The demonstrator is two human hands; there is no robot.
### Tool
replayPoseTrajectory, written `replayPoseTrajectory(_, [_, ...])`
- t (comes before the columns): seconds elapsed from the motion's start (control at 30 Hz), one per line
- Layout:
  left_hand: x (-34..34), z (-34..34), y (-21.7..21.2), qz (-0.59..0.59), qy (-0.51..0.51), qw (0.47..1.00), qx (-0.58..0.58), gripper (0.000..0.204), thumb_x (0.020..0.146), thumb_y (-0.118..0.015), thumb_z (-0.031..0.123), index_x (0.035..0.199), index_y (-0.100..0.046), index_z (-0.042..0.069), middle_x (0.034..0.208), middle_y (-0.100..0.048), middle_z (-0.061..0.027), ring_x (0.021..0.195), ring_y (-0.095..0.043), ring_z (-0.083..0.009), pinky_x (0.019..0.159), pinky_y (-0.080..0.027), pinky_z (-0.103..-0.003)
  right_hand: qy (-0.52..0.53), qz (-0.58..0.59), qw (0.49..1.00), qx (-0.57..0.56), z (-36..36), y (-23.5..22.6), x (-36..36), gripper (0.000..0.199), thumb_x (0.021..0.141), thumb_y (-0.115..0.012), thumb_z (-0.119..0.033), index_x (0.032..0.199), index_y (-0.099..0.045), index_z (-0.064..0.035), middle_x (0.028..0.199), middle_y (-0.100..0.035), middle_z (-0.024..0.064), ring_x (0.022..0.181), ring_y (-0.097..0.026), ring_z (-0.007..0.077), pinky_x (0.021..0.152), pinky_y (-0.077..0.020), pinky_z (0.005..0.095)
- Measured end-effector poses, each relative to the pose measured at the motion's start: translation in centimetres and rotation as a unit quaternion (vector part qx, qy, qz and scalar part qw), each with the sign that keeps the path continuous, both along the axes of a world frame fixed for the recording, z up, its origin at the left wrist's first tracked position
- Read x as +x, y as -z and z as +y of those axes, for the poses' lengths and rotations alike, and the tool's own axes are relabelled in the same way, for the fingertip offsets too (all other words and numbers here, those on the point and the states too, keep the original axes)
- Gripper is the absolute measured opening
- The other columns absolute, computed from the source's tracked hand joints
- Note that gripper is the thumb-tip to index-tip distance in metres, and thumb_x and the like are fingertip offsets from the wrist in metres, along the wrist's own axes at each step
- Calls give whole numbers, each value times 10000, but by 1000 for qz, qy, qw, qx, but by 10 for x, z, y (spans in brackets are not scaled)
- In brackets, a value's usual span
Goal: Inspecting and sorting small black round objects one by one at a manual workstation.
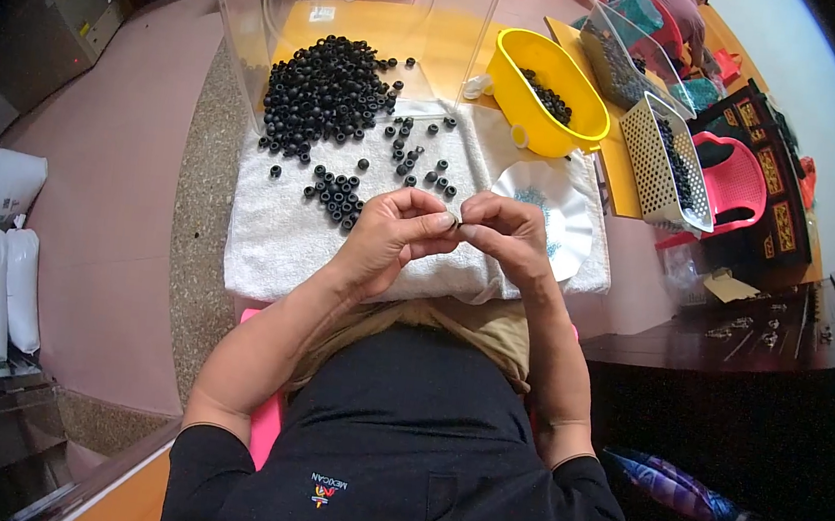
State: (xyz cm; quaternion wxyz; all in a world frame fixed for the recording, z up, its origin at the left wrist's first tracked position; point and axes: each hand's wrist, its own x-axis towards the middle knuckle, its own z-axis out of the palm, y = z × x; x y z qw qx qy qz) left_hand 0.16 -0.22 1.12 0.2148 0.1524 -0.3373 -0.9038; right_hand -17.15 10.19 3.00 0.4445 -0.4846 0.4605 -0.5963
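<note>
Above the towel [279, 237], the left hand [392, 235] and right hand [506, 234] pinch one tiny piece [458, 223] between narrowed fingertips; I judge a slip could drop it among the beads [328, 91] beyond.

Black beads [328, 91] beyond, near towel [269, 236] bare

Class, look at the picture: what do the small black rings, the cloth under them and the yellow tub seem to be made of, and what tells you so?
Black rings: probably rubber or soft plastic, with a dull matte surface and no glint.
Cloth: white towelling, with a nubby, fuzzy weave and soft folded edges.
Yellow tub: moulded plastic, smooth and glossy, one even colour with a rounded rim.
</note>
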Motion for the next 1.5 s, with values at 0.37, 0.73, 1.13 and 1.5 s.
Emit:
replayPoseTrajectory(0.37, [0, 3, -3, -15, 16, 998, -60, 122, 865, -683, 46, 955, -615, 2, 907, -670, -97, 852, -687, -199, 816, -587, -346, 18, -71, 996, 59, 1, 1, -6, 165, 835, -717, -44, 962, -659, 44, 877, -681, 75, 805, -654, 141, 753, -542, 280])
replayPoseTrajectory(0.73, [1, 4, -3, -18, 22, 992, -125, 147, 843, -717, 63, 939, -633, -10, 886, -681, -93, 803, -672, -159, 781, -574, -307, -4, -51, 995, 91, 7, -12, -6, 161, 843, -711, -56, 956, -660, 47, 876, -686, 89, 801, -662, 154, 767, -538, 281])
replayPoseTrajectory(1.13, [0, 5, -3, -24, 17, 986, -161, 149, 827, -730, 61, 925, -639, -4, 859, -685, -83, 780, -667, -144, 749, -564, -287, -6, -38, 994, 106, 11, -18, -4, 165, 831, -724, -61, 946, -669, 44, 868, -692, 93, 804, -663, 151, 756, -534, 271])
replayPoseTrajectory(1.5, [-2, 5, 3, -29, 19, 986, -161, 141, 849, -708, 59, 940, -627, -12, 883, -685, -98, 796, -676, -161, 763, -575, -299, -10, -11, 993, 116, 10, -13, -3, 133, 837, -709, -34, 930, -671, 54, 877, -686, 89, 815, -653, 145, 741, -523, 262])
